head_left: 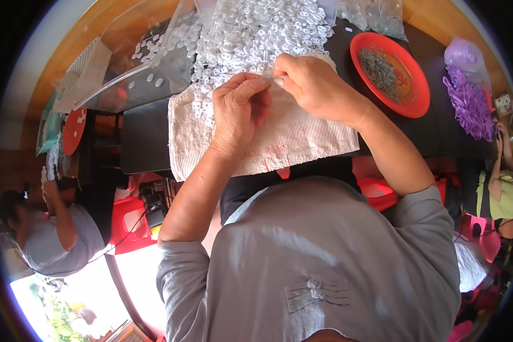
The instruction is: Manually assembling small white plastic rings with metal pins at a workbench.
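Above a cream towel (211, 154) at the table's near edge, my two hands come close together, fingertips almost meeting. My left hand (240, 105) is closed, thumb pressed against the index finger. Also pinched is my right hand (310, 82), its thumb and index finger pointing toward the left one. Whatever sits between the fingertips is too small to make out. Just beyond lies a large heap of small white plastic pieces (262, 31) with holes, some spilling onto the towel beside my left hand.
An orange-red plate (419, 94) with many small thin grey metal pieces (377, 71) stands at right. Clear plastic bags (385, 17) lie behind it. A transparent bin (125, 91) stands at left. Purple strips (467, 105) lie far right. Co-workers sit at left (68, 228) and far right (499, 188).
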`<state>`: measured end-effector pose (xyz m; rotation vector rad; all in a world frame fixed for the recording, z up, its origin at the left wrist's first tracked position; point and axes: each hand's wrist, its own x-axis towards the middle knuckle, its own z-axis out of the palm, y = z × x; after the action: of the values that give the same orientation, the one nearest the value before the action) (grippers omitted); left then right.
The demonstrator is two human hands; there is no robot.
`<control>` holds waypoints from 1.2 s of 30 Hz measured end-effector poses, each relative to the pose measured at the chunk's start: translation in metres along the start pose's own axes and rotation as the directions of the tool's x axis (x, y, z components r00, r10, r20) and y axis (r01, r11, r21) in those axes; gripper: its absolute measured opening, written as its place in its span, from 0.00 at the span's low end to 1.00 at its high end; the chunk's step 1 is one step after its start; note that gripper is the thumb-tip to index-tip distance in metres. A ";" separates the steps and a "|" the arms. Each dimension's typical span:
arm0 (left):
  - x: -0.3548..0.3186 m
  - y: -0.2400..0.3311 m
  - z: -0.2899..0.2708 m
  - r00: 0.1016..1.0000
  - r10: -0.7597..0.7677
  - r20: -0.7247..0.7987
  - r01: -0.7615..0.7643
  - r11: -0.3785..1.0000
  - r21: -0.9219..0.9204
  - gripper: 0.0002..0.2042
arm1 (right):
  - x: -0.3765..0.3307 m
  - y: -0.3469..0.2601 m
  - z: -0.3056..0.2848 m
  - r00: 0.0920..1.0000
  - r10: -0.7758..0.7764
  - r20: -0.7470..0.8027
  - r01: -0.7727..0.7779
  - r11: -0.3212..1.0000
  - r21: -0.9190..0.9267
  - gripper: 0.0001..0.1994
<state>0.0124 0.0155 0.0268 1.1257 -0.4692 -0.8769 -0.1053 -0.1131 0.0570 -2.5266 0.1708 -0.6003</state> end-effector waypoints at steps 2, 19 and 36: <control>0.000 -0.001 -0.001 1.000 0.010 0.026 -0.009 0.999 -0.032 0.07 | 0.000 -0.001 -0.002 1.000 -0.018 0.005 0.018 1.000 0.011 0.05; 0.000 -0.002 0.000 0.998 0.058 0.034 -0.059 0.998 0.038 0.05 | 0.006 0.006 0.002 0.967 0.228 0.113 -0.254 0.875 0.412 0.08; 0.001 0.000 -0.003 0.998 0.039 -0.040 -0.041 0.998 -0.041 0.06 | 0.002 0.008 0.014 0.997 0.068 -0.042 -0.051 0.948 0.314 0.05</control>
<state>0.0155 0.0164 0.0251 1.0903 -0.4379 -0.8245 -0.0971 -0.1141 0.0430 -2.1936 0.1566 -0.6169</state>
